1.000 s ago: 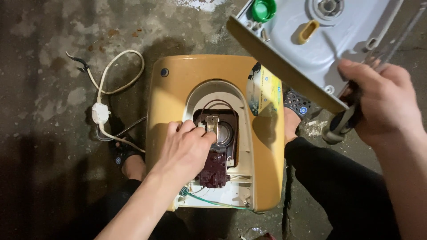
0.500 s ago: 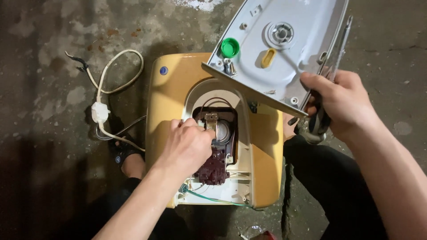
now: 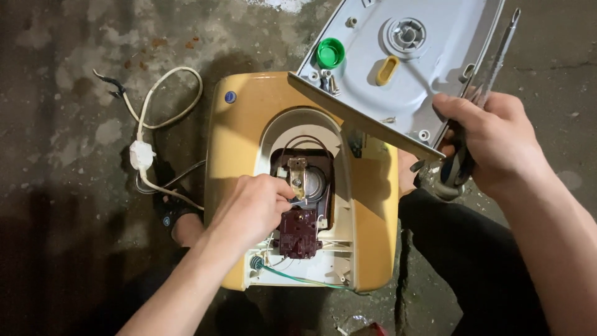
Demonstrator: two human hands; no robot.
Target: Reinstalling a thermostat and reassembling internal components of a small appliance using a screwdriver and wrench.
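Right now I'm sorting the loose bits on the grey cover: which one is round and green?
The green cap near the grey cover's left edge; the yellow oval piece beside it is elongated.

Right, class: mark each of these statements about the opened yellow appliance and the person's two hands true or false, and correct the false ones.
1. The left hand reaches into the yellow housing. True.
2. The right hand is empty. False: it grips a screwdriver and the grey cover.
3. A green cap lies on the grey cover. True.
4. The white cord lies right of the housing. False: left of it.
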